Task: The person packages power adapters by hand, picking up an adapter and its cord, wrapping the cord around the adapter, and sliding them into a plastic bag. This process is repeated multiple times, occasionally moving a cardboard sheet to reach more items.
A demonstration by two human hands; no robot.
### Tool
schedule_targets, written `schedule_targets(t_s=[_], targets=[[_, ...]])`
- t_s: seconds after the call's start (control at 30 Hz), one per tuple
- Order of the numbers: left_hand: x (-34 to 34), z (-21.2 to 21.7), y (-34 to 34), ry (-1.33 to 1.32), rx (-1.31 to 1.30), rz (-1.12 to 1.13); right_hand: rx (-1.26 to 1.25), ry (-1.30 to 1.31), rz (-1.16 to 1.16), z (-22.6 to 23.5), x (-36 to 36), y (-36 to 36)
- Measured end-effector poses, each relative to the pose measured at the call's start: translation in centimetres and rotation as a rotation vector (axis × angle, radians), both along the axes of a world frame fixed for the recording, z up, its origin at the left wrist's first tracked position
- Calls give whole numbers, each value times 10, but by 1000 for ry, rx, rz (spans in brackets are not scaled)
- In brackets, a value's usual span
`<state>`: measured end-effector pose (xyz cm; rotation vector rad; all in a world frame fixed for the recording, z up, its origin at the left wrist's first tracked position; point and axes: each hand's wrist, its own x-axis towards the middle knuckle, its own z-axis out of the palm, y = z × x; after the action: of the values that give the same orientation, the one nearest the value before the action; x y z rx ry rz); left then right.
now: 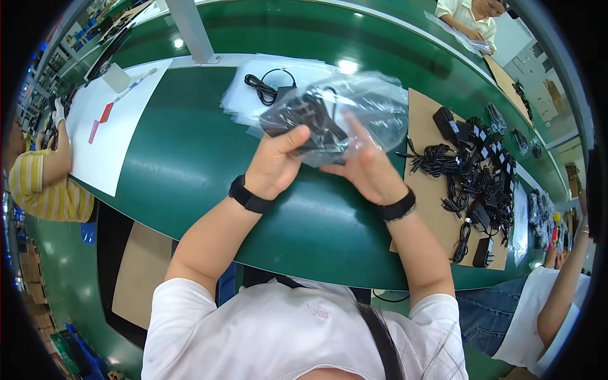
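A clear plastic bag [373,104] with a black power adapter [307,114] and its cable inside is held up over the green table. My left hand [278,158] is closed on the bag's left end, with the thumb across the adapter. My right hand [373,171] is at the bag's right part, its thumb and fingers apart. Some of its fingertips are blurred or covered by the plastic. Just behind the bag, another black adapter with a coiled cable [263,88] rests on a stack of flat clear bags [237,104].
To the right, a cardboard sheet [421,234] carries a heap of black adapters and cables [475,171]. A white sheet [120,139] with red pieces lies at the left. A metal post [190,31] rises at the back. Co-workers are at the left, right and far right.
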<state>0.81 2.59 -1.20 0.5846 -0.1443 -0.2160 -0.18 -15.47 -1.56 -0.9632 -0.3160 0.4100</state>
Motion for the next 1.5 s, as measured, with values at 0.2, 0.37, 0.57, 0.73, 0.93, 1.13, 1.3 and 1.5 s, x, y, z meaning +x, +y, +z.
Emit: schedule_targets(t_s=[0.2,0.37,0.57,0.73,0.93,1.13,1.3,1.5], targets=[[-14,1,-15,-54,390,-79,12,139,-287,10,-7,15],[-8,7,-14,-151,568,171,-655,-300,-634,7,-4,2],[-14,-1,-17,-239,704,211,-921,-959,-715,14,-16,22],[-16,0,-18,-97,533,230,-399,-112,-421,12,-6,14],[-7,16,-4,59,516,-89,-299,10,-400,2,-5,7],[-5,-2,-12,11,647,170,-633,-535,-565,-4,-12,16],[-5,-1,-8,8,655,244,-219,-23,-360,7,-7,15],[2,-10,-3,7,799,310,-161,267,-134,28,-3,8]])
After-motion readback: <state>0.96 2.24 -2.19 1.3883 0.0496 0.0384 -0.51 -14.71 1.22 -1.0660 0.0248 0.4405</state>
